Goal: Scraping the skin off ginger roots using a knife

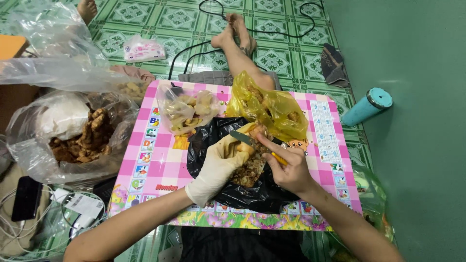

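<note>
My left hand (216,167), in a pale rubber glove, grips a knobbly tan root piece (242,145) over a black plastic bag (213,140) spread on a pink checkered low table (145,165). My bare right hand (286,167) holds a small knife with a yellow handle (278,158); its blade (241,137) lies against the root. Brown peelings (248,171) are heaped on the black bag under both hands.
A yellow bag (272,106) and a clear bag of peeled pieces (187,111) sit at the table's far side. A big clear bag of brown roots (82,136) lies to the left. A person's bare legs (238,43), cables, a phone (26,198) and a teal bottle (366,107) surround the table.
</note>
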